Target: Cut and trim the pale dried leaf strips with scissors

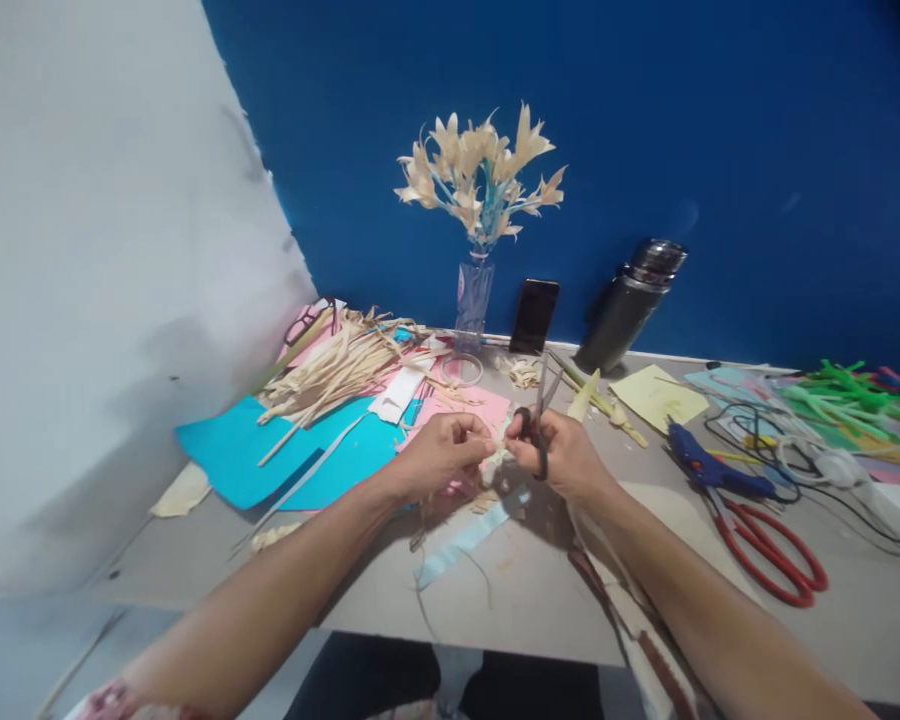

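Note:
My left hand (444, 450) is closed in a pinch on a small pale strip of dried leaf (499, 448), held just above the grey table (540, 590). My right hand (562, 452) is closed around black-handled scissors (540, 410), whose blades point up and away. The two hands nearly touch over the pale strip. A light blue paper strip (465, 540) lies on the table right below them.
A heap of dried leaf strips (345, 365) rests on cyan (270, 455) and pink paper at left. Behind stand a vase of straw flowers (480, 200), a phone (535, 315) and a dark flask (630, 300). A blue glue gun (701, 465), red-handled scissors (772, 545) and green pipe cleaners (844, 395) lie right.

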A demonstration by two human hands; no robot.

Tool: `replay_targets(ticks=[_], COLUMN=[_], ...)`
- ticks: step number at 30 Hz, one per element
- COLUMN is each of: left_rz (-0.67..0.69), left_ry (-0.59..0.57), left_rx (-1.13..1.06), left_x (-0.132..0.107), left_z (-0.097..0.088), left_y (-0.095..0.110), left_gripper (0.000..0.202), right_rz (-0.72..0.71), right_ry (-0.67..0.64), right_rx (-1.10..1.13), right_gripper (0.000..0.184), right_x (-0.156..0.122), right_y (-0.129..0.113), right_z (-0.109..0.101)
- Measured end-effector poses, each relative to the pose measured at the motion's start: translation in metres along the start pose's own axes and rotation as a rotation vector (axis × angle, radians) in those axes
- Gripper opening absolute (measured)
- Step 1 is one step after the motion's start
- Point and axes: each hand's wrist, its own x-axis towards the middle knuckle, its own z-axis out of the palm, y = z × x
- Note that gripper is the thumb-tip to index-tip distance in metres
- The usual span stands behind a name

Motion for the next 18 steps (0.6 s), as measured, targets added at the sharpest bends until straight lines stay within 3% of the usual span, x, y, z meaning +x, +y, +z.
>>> replay_targets(ticks=[7,18], left_rz=[0.039,0.06], left_ry=[-0.03,0.013], left_rx=[-0.201,-0.292], left_x=[-0.001,0.004], left_z=[0.01,0.016], left_y=[-0.005,-0.013], left_gripper=[0.03,0.026], right_rz=[-0.011,0.117], right_ry=[0.099,0.104], right_rx=[0.061,0.259], right_gripper=[0.015,0.026], right_x=[-0.001,-0.001], right_y=[0.002,0.013], right_z=[0.002,0.016])
